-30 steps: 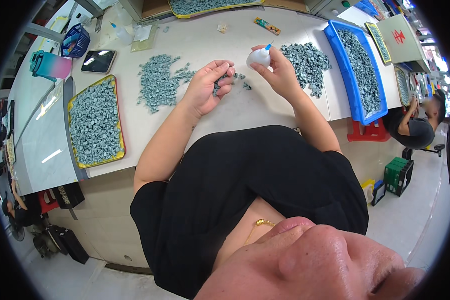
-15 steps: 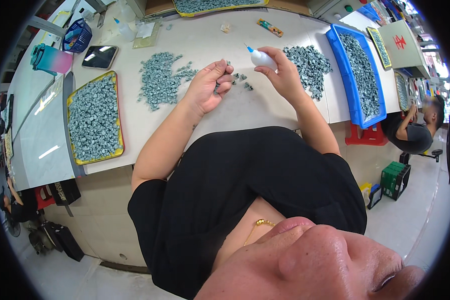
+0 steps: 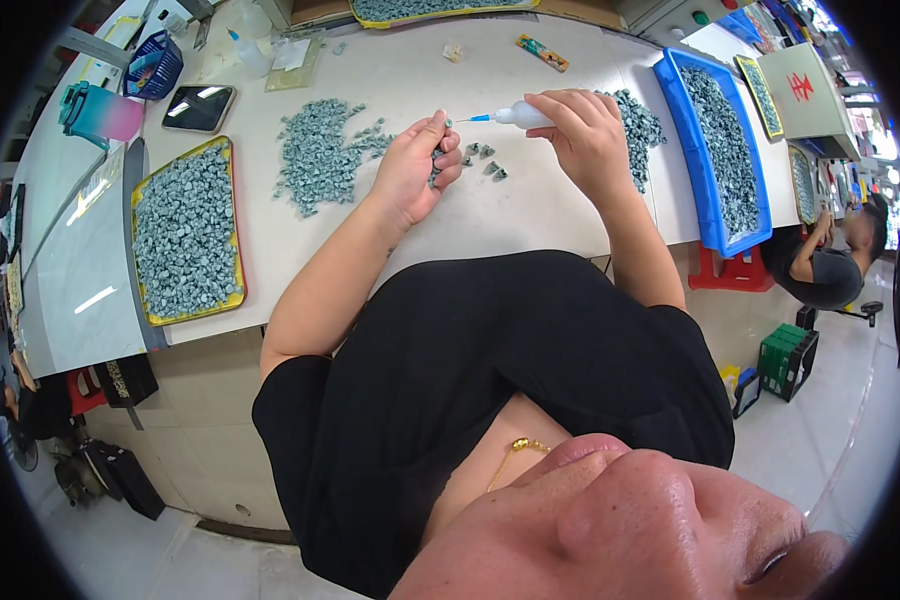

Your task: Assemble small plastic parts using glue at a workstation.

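Note:
Between the thumb and fingers of my left hand (image 3: 410, 172) a small grey-green piece (image 3: 449, 123) is pinched, and more such pieces show in the curled fingers. My right hand (image 3: 588, 138) grips a white squeeze bottle (image 3: 516, 116) lying nearly level. Its thin blue needle tip (image 3: 478, 118) points left and sits right by the pinched piece; whether they touch I cannot tell. A few loose pieces (image 3: 486, 151) lie on the table between my hands. To the left spreads a pile of grey-green pieces (image 3: 315, 155); a darker pile (image 3: 640, 130) is partly hidden behind my right hand.
A yellow tray (image 3: 236, 215) full of pieces stands at the left, a long blue tray (image 3: 686, 150) at the right. Farther back left are a phone (image 3: 199, 108), a tumbler (image 3: 115, 115), a blue basket (image 3: 155, 65) and another squeeze bottle (image 3: 251, 58). Another person (image 3: 832, 260) sits far right.
My right hand has turned the bottle from tip-up to nearly level, bringing its needle to the piece in my left hand. That piece now shows at the fingertips; the left hand has hardly moved.

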`<state>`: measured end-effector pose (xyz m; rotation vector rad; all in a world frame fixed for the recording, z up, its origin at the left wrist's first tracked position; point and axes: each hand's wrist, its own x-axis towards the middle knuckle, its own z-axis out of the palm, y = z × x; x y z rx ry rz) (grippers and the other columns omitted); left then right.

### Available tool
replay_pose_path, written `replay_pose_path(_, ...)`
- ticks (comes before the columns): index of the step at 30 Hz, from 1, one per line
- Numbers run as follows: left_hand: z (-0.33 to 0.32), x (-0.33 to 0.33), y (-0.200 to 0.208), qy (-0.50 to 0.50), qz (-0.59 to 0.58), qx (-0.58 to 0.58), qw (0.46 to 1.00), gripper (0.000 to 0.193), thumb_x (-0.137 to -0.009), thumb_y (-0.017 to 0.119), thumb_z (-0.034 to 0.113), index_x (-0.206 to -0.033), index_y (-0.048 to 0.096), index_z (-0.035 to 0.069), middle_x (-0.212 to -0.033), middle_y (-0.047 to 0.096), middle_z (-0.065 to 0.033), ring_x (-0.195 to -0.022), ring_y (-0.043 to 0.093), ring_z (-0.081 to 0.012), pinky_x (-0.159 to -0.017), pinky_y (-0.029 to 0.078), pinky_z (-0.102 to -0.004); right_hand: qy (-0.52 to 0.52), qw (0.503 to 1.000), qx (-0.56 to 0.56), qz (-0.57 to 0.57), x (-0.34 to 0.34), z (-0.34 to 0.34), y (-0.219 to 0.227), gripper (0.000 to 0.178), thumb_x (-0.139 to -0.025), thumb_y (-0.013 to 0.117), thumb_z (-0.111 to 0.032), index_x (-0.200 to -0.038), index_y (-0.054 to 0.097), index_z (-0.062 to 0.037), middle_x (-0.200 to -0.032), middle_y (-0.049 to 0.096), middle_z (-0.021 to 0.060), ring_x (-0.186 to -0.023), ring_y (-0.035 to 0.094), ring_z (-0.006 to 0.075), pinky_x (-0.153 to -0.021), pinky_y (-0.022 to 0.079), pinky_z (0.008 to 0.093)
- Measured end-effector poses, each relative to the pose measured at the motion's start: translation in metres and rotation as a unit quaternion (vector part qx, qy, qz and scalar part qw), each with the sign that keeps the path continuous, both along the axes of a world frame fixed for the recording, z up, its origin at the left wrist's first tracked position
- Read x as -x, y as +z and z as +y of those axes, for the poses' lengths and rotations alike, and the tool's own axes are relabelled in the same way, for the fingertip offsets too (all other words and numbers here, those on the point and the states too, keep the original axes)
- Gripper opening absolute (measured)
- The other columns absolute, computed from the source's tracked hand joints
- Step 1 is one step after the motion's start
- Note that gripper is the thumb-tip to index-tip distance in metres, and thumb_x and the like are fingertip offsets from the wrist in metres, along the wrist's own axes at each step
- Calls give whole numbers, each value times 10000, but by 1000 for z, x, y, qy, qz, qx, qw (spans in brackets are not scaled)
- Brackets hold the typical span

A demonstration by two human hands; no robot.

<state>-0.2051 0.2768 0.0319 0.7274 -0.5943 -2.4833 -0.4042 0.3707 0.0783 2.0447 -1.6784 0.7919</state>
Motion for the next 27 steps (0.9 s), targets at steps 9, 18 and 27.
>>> replay_pose_path(9,1,-1,-3,-5,-18,34,999,204,-974,509,244,-865,440,85,-725,441,5,-584,358,-72,-460,275,-209,-2,999,9,53,-2,-2,6,286,-717,726,-202,-989,657,-152,-911,648,-56,-847,605,146,-774,445,330)
replay_pose_path(18,1,-1,-2,-9,-19,35,999,195,-973,511,236,-868,444,87,-730,444,5,-587,360,-72,-461,278,-207,0,997,4,75,-5,-2,9,268,-733,712,-196,-992,655,-157,-923,646,-52,-872,600,142,-773,444,329)
replay_pose_path(27,1,-2,-2,-17,-12,38,999,204,-973,511,239,-865,450,77,-734,447,3,-588,364,-75,-463,281,-207,-6,1000,6,27,-2,-3,8,283,-724,723,-203,-994,658,-145,-901,654,-34,-851,609,157,-786,438,328)
